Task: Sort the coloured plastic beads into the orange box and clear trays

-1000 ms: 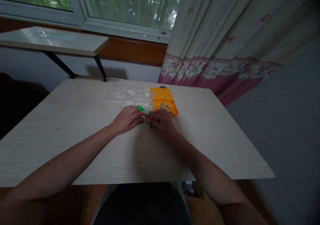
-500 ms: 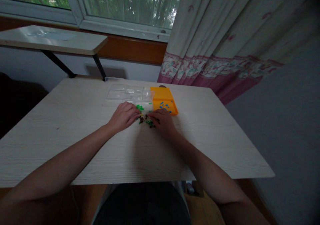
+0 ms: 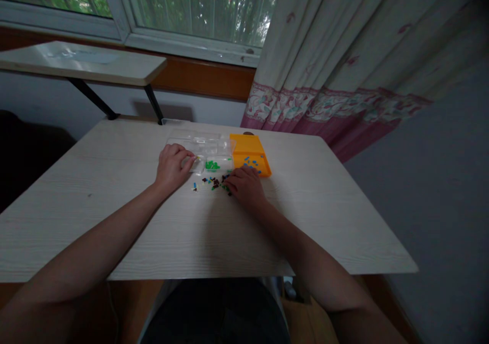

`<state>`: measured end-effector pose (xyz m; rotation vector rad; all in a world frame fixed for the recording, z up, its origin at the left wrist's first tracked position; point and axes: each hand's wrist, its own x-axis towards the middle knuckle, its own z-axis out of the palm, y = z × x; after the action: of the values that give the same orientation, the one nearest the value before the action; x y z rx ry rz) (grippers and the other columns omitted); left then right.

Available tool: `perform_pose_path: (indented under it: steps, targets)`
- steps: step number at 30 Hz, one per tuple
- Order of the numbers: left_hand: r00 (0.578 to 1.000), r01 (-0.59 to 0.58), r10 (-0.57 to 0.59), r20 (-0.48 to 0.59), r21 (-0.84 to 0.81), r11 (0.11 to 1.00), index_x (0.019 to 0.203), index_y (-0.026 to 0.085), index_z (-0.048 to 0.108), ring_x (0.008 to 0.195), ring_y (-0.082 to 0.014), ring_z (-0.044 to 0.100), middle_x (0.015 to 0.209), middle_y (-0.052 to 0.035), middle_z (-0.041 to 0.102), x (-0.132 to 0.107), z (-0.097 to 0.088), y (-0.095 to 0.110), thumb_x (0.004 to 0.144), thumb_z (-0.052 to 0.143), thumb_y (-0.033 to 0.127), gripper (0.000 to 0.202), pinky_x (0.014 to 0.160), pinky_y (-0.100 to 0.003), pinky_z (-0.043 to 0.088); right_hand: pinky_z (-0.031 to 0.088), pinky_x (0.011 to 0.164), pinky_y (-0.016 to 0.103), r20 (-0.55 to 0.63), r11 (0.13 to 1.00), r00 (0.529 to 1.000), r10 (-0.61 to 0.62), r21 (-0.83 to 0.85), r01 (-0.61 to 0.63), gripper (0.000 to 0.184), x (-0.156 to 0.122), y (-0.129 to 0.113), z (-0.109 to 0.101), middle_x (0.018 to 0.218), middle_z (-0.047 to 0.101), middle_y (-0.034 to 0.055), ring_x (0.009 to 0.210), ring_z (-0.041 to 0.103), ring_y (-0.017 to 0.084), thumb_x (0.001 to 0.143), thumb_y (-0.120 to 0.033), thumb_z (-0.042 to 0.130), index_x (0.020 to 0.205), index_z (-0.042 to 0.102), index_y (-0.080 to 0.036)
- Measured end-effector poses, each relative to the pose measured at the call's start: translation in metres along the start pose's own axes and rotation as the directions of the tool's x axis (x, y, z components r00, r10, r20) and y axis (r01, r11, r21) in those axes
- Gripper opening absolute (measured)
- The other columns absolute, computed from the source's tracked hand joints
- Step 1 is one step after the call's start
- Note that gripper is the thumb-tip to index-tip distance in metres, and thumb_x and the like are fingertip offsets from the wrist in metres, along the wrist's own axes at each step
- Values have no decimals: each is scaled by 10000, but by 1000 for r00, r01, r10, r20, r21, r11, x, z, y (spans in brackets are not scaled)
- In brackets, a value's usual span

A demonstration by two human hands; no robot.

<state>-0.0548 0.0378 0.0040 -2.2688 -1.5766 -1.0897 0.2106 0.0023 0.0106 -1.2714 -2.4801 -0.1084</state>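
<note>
My left hand (image 3: 172,167) is closed in a pinch over the left compartment of a clear plastic box (image 3: 218,145), with a tiny yellow piece (image 3: 197,158) at its fingertips. Green pieces (image 3: 212,166) lie in the compartment just to the right. On the table in front of the box is a loose pile of small brown, green, blue and yellow pieces (image 3: 216,182). Fingers together, my right hand (image 3: 246,185) rests at the pile's right side; whatever its fingertips hold is hidden. Blue pieces (image 3: 250,162) lie in an orange tray (image 3: 246,143) beyond it.
The pale wooden table (image 3: 153,242) reaches to the wall below the window. A raised shelf (image 3: 114,69) on black legs stands at the back left. A patterned curtain (image 3: 328,99) hangs behind the table's right side.
My left hand has moved left and away from the pile to the box's left compartment, carrying the yellow piece and uncovering more loose pieces. My right hand has stayed at the pile.
</note>
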Motion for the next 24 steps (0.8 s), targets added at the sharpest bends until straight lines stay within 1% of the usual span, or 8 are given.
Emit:
perform_pose_path:
  steps: [5, 12, 17, 20, 24]
  targets:
    - [999, 37, -37, 8, 21, 999, 943, 197, 714, 939, -252, 514, 928, -74, 586, -1, 2, -3, 925, 550, 365, 235, 853, -417, 405, 312, 900, 381, 0, 1000, 1000, 1, 1, -1, 198, 0, -2, -1, 978, 684, 65, 1002, 507, 232, 949, -327, 579, 924, 742, -217]
    - [999, 35, -35, 9, 27, 999, 983, 194, 709, 927, -252, 512, 935, -79, 590, -1, 2, -3, 936, 526, 386, 269, 846, -411, 403, 329, 904, 363, -3, 995, 999, 50, 86, -49, 164, -1, 1, 0, 997, 694, 54, 1000, 529, 224, 931, -304, 609, 917, 747, -215]
    - [1000, 17, -18, 11, 18, 1000, 1005, 187, 705, 937, -250, 508, 937, -82, 580, -1, 0, 0, 955, 490, 359, 279, 858, -408, 401, 334, 883, 370, -4, 994, 998, 56, 92, -55, 175, -1, 3, -1, 978, 699, 48, 982, 536, 231, 932, -316, 607, 906, 752, -221]
    - [1000, -13, 13, 12, -1, 1000, 1015, 177, 699, 945, -249, 512, 939, -85, 581, -1, -1, 3, 961, 484, 354, 284, 861, -406, 404, 333, 889, 369, -12, 994, 998, 59, 89, -58, 178, -2, 4, -1, 994, 700, 53, 991, 532, 232, 934, -318, 603, 912, 753, -226]
    - [993, -112, 114, 36, -61, 992, 1034, 188, 687, 948, -240, 521, 947, -81, 596, -3, -2, 14, 961, 497, 343, 256, 865, -404, 399, 330, 898, 366, -12, 996, 999, 51, 76, -50, 169, -2, 6, -3, 1003, 702, 51, 996, 529, 230, 934, -308, 603, 950, 752, -230]
